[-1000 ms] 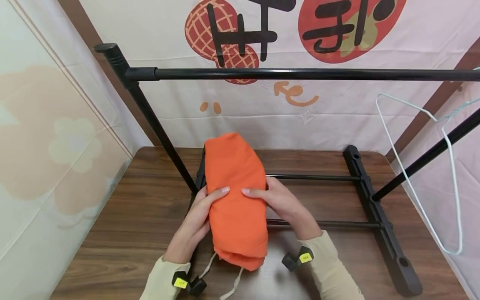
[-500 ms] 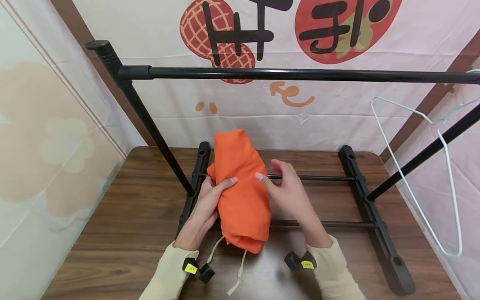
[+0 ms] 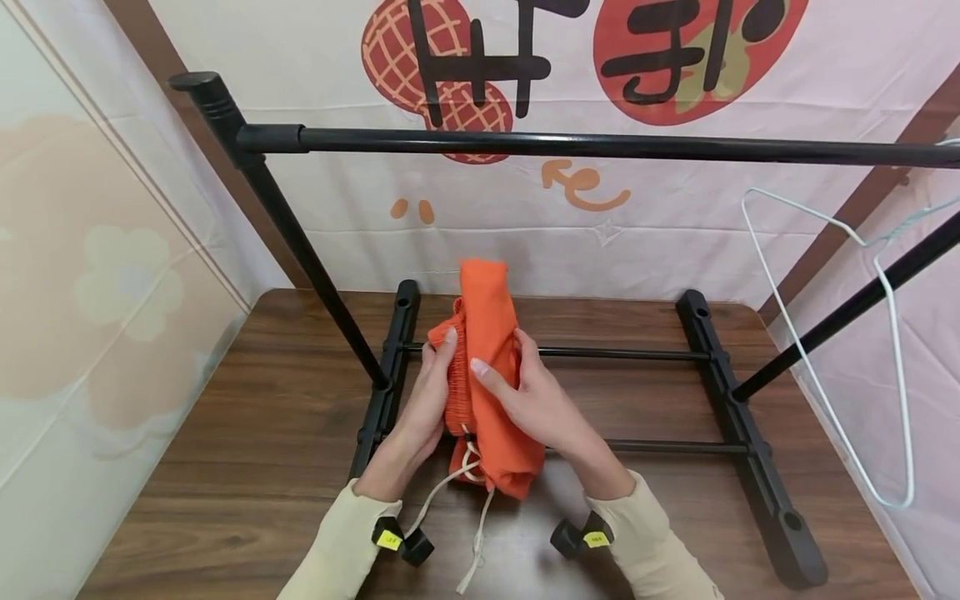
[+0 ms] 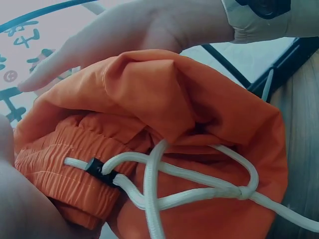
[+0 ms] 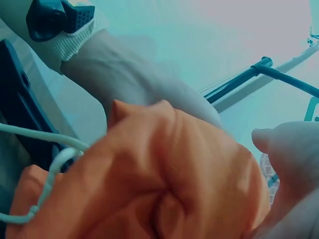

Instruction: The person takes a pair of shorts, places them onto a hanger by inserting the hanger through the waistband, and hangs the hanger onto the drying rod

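Orange garment [image 3: 495,437] held between both hands, over the left part of the rack base [image 3: 384,387] and the wooden table [image 3: 247,425]; whether its lower end touches anything below cannot be told. Left hand [image 3: 418,408] grasps the left edge at the gathered waistband [image 3: 459,375]. Right hand [image 3: 542,408] grasps the opposite edge, thumb across the front face, fingertips around the side and partly hidden. Neither hand has let go.

Progress, as far as it shows: the cloth is already doubled into a long, narrow bundle, upright and slightly tilted, its waistband facing out on the left. White drawcord [image 3: 478,542] not tucked in — two ends trail below the bundle, and the left wrist view shows loops around a black cord lock [image 4: 101,172]. The layers look uneven, so the handling seems only partway through; folding or unfolding cannot be judged. The wire hanger [image 3: 896,504] hangs well apart at right, no garment on it — nor any cloth on the top rail [image 3: 562,144].
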The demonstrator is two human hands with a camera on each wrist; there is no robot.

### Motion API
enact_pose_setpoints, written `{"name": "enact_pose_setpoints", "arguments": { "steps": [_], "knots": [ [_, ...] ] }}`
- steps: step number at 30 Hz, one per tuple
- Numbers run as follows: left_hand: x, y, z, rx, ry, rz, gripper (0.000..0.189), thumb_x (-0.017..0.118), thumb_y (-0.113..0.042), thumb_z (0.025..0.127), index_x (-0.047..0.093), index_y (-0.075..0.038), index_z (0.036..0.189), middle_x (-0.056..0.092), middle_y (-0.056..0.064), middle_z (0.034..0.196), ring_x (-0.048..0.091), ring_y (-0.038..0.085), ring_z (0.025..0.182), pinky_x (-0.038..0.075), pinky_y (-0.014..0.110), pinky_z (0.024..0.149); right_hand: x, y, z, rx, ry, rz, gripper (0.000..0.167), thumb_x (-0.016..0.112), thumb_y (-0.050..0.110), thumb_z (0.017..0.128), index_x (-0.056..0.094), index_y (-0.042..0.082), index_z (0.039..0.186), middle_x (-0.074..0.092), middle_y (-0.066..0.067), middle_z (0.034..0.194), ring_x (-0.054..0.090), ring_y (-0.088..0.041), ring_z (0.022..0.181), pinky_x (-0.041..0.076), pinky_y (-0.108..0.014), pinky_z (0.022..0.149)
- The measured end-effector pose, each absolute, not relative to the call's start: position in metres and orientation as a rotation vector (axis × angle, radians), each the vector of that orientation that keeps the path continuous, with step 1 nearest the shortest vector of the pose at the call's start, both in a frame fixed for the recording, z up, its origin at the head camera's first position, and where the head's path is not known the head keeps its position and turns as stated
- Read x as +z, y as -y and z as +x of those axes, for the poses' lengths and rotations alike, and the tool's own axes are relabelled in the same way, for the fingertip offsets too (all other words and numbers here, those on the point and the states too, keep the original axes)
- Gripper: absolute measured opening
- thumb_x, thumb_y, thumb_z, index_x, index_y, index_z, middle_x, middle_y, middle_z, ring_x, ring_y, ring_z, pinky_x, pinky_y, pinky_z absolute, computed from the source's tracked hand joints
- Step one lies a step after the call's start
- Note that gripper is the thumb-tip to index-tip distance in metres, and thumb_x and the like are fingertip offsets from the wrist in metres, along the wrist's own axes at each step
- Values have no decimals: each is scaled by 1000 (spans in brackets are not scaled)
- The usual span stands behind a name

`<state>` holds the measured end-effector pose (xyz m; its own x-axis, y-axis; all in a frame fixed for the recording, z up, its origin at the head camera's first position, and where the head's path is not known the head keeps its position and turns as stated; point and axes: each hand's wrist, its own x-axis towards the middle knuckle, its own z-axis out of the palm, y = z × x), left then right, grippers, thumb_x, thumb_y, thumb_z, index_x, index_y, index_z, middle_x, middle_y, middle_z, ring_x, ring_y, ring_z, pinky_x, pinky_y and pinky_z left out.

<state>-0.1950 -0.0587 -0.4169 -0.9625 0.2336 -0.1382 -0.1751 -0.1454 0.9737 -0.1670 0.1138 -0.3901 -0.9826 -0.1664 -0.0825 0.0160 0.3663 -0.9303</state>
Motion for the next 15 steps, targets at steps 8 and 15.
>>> {"name": "enact_pose_setpoints", "arguments": {
  "steps": [8,15],
  "knots": [
    [-419,53,-196,2107,-1971,152,75,46,-55,109,5,-23,163,45,11,153,51,24,138,41,44,119,-392,-111,-171,-1774,-2363,37,108,76,60,88,16,19,168,54,-12,153,59,-30,134,47,-55,114],
    [-420,54,-195,2118,-1970,160,75,70,-31,103,17,-25,155,52,7,147,61,21,125,53,31,102,-393,-113,-175,-1968,-2219,20,73,70,29,100,32,14,160,57,-13,146,62,-26,125,49,-45,108]
  ]
}}
